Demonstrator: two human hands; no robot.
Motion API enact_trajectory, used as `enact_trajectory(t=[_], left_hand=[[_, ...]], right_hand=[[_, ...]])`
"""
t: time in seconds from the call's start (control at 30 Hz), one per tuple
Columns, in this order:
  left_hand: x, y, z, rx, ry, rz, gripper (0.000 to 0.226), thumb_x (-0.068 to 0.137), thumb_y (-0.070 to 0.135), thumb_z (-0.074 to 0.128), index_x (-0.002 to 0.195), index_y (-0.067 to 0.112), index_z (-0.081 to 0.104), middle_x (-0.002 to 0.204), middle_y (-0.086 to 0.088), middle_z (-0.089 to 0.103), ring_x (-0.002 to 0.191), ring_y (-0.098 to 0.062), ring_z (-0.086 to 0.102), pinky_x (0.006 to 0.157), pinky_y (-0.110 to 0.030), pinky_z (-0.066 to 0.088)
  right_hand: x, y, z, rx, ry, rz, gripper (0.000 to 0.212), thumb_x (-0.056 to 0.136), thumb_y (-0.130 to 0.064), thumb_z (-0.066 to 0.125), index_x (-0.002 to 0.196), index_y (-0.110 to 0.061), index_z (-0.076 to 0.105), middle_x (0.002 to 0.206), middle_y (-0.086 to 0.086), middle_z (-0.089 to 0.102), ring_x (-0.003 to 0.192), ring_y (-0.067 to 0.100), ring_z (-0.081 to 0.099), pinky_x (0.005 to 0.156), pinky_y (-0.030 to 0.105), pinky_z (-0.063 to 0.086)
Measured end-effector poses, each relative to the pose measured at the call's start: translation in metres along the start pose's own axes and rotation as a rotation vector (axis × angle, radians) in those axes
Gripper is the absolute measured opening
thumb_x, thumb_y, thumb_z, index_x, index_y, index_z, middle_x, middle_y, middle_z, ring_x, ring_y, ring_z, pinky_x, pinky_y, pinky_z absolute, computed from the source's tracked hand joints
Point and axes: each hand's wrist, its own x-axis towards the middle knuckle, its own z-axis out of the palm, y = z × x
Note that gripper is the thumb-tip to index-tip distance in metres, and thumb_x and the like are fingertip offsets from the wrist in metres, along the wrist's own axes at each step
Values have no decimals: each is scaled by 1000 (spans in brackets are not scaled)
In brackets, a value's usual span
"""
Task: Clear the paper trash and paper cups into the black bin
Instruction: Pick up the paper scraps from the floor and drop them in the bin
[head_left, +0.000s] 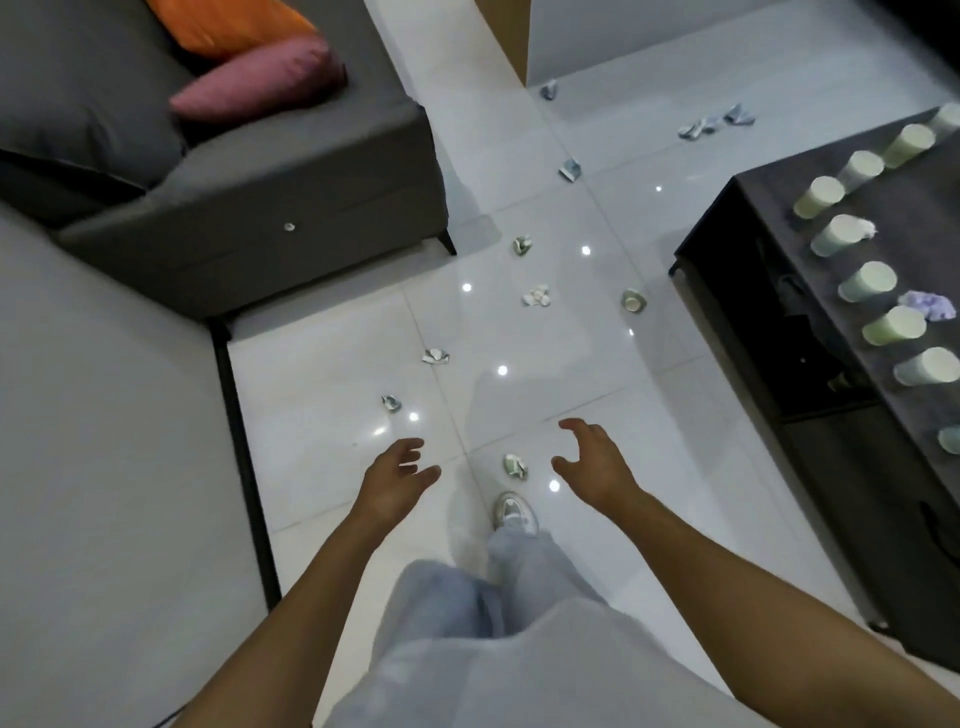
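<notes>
Crumpled paper scraps litter the glossy white tile floor, one wad just ahead of our sneaker. Upturned paper cups line the dark table. We hold our left hand and right hand spread, holding nothing, either side of the wad.

Person wearing loose pale clothing, arms bare

The person is wearing baggy light blue-grey trousers, a pale top and a white-and-grey sneaker; both forearms are showing no sleeves.
</notes>
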Motion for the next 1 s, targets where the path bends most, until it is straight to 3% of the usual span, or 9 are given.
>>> enact_trajectory(t=[0.27,0.43,0.63,0.8,1.0], left_hand=[[91,43,-49,130,-116,15,43,84,17,70,125,19,56,120,-1,57,109,-18,57,89,-27,42],[156,50,-82,227,-224,14,41,84,16,70,123,20,57,121,-2,57,101,-15,57,72,-20,43],[229,54,-117,438,-371,77,43,86,16,69,126,19,55,116,2,56,105,-16,57,84,-25,40],[274,33,-114,494,-409,80,41,86,17,68,125,21,55,115,4,56,103,-14,56,82,-25,39],[328,-36,-67,528,-437,55,40,85,19,70,122,25,57,119,2,58,107,-15,58,83,-26,41]], right_hand=[[55,-46,8,94,76,127,52,89,-16,59,138,-17,40,133,12,44,115,28,49,93,33,42],[76,-54,43,220,203,310,52,88,-17,61,136,-18,43,131,11,45,110,27,51,89,33,43],[87,-62,121,384,307,520,52,85,-18,63,134,-20,45,127,12,46,109,27,52,80,27,38],[107,-52,177,448,286,583,54,86,-18,62,136,-20,44,127,12,46,110,27,51,83,28,38],[159,10,225,463,312,641,54,85,-18,64,136,-18,44,128,14,46,111,27,52,86,27,37]])
